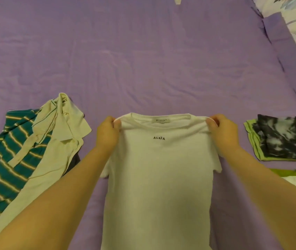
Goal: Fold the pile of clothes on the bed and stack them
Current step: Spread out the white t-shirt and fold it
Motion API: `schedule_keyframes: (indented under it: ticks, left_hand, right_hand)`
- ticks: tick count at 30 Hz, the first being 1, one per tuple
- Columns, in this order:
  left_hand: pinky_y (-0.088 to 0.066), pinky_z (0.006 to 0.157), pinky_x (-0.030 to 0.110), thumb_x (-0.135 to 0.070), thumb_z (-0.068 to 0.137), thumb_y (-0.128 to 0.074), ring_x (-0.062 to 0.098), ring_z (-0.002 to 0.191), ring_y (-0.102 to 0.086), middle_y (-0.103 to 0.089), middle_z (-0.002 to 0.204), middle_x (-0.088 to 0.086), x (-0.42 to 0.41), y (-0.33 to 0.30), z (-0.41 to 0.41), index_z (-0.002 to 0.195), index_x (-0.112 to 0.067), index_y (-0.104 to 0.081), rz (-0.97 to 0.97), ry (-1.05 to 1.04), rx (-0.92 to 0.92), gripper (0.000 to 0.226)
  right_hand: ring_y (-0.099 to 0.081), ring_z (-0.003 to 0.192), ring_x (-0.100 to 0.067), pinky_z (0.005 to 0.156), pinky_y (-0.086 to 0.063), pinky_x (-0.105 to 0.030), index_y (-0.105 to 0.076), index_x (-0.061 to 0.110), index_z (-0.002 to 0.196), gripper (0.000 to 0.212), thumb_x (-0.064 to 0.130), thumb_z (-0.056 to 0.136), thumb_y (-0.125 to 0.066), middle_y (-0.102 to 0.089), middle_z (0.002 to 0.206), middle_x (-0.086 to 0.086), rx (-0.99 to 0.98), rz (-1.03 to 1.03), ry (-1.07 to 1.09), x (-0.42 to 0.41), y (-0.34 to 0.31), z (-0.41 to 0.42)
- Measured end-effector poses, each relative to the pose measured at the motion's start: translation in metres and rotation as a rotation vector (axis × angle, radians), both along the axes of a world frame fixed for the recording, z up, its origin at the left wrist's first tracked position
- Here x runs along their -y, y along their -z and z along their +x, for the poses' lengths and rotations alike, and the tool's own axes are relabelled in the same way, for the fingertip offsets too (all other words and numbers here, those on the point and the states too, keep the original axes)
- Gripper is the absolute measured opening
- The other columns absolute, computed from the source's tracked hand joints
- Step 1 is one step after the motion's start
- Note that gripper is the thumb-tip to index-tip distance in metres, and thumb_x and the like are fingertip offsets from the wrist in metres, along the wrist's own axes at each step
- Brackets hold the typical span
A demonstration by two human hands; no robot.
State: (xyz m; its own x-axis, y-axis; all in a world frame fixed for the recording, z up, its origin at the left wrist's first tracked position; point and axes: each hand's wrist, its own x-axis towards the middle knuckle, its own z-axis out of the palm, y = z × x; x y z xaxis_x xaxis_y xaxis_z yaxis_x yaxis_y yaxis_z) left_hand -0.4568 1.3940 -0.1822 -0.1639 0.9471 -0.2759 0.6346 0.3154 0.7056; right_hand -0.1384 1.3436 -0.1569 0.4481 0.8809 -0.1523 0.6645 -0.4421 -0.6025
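Open purple bedsheet (143, 60) lies beyond the held white T-shirt (159, 177); unfolded clothes pile (26, 150) blocks left, folded stack (284, 139) blocks right.

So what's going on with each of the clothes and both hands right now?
white T-shirt: unfolded, held up by its shoulders, print facing the camera.
left hand: pinching the shirt's left shoulder.
right hand: pinching the right shoulder.
striped shirt: unfolded, crumpled.
cream shirt: unfolded, lying partly over the striped one.
tie-dye garment: folded, atop a folded green garment.
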Motion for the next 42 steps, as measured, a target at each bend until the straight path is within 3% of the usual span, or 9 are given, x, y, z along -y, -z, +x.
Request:
schedule_keyframes:
  ticks: [3, 6, 8, 12, 16, 24, 29, 37, 42]
  left_hand:
    - [-0.041, 0.066, 0.027, -0.019, 0.098, -0.045, 0.022, 0.092, -0.052, -0.057, 0.102, 0.003, -0.023, 0.01, 0.009, 0.111, -0.009, -0.054, 0.012, 0.049, 0.022, 0.019]
    - [-0.027, 0.111, 0.041, -0.013, 0.096, -0.049, 0.032, 0.141, -0.022, -0.02, 0.154, 0.019, -0.023, 0.025, 0.018, 0.144, -0.009, -0.032, -0.062, 0.234, -0.025, 0.051]
    - [-0.012, 0.116, 0.037, -0.019, 0.096, -0.054, 0.027, 0.147, -0.002, 0.004, 0.159, 0.016, -0.006, 0.037, 0.023, 0.151, -0.017, -0.017, -0.13, 0.302, -0.097, 0.066]
    - [-0.009, 0.117, 0.046, -0.026, 0.096, -0.045, 0.035, 0.145, -0.001, 0.003, 0.158, 0.015, 0.05, 0.066, 0.023, 0.148, -0.022, -0.025, -0.167, 0.542, -0.599, 0.056]
    - [-0.001, 0.115, 0.054, -0.028, 0.098, -0.043, 0.036, 0.145, 0.006, 0.004, 0.159, 0.013, 0.096, 0.072, 0.02, 0.148, -0.025, -0.025, -0.125, 0.506, -0.696, 0.054]
    - [-0.037, 0.105, 0.05, -0.018, 0.083, -0.071, 0.04, 0.133, -0.03, -0.022, 0.149, 0.021, 0.172, 0.054, 0.001, 0.151, -0.013, -0.017, -0.249, 0.022, -0.343, 0.087]
    - [-0.045, 0.092, 0.047, -0.015, 0.085, -0.067, 0.038, 0.119, -0.047, -0.043, 0.137, 0.017, 0.209, 0.055, -0.017, 0.143, -0.008, -0.028, -0.388, -0.109, -0.118, 0.07]
    - [-0.046, 0.077, 0.039, -0.028, 0.091, -0.061, 0.036, 0.095, -0.058, -0.064, 0.101, 0.018, 0.283, 0.051, -0.043, 0.102, 0.002, -0.061, -0.581, -0.201, 0.016, 0.031]
    - [-0.036, 0.06, 0.035, -0.036, 0.091, -0.059, 0.035, 0.079, -0.056, -0.052, 0.071, 0.009, 0.309, 0.037, -0.041, 0.066, -0.009, -0.046, -0.567, -0.219, -0.155, 0.039]
  right_hand:
    - [-0.053, 0.104, -0.029, 0.072, -0.033, -0.023, -0.056, 0.007, 0.122, 0.027, 0.016, 0.099, -0.046, -0.06, 0.12, -0.014, -0.049, -0.022, -0.115, -0.026, 0.014, 0.002]
    - [-0.015, 0.145, -0.026, 0.113, -0.017, -0.035, -0.027, 0.017, 0.148, 0.055, 0.017, 0.098, -0.049, -0.018, 0.157, -0.01, -0.038, -0.133, -0.288, -0.031, 0.036, -0.002]
    - [0.0, 0.147, -0.026, 0.116, -0.011, -0.042, -0.016, 0.022, 0.151, 0.067, 0.025, 0.096, -0.053, -0.001, 0.16, -0.007, 0.012, -0.241, -0.361, -0.017, 0.054, -0.008]
    - [0.01, 0.147, -0.026, 0.117, -0.009, -0.041, -0.01, 0.029, 0.152, 0.064, 0.036, 0.098, -0.045, 0.01, 0.16, -0.006, 0.244, -0.467, -0.518, 0.048, 0.088, -0.019]
    - [0.004, 0.147, -0.029, 0.116, -0.018, -0.039, -0.014, 0.029, 0.151, 0.06, 0.039, 0.099, -0.041, 0.007, 0.16, -0.009, 0.372, -0.429, -0.506, 0.111, 0.097, -0.026]
    - [-0.036, 0.134, -0.028, 0.106, -0.033, -0.036, -0.014, 0.012, 0.151, 0.08, 0.029, 0.09, -0.062, -0.032, 0.15, -0.008, -0.089, -0.397, -0.039, 0.211, 0.081, -0.054]
    - [-0.061, 0.1, -0.029, 0.076, -0.048, -0.036, -0.054, 0.01, 0.117, 0.047, 0.042, 0.085, -0.066, -0.065, 0.11, -0.008, -0.246, -0.474, 0.143, 0.229, 0.081, -0.051]
    - [-0.056, 0.078, -0.023, 0.055, -0.039, -0.028, -0.05, 0.006, 0.094, 0.032, 0.033, 0.087, -0.066, -0.058, 0.084, -0.002, -0.364, -0.381, 0.193, 0.27, 0.063, -0.046]
    - [-0.056, 0.086, -0.026, 0.067, -0.044, -0.035, -0.049, 0.006, 0.11, 0.026, 0.027, 0.096, -0.054, -0.062, 0.105, -0.011, -0.278, -0.373, 0.151, 0.297, 0.056, -0.039]
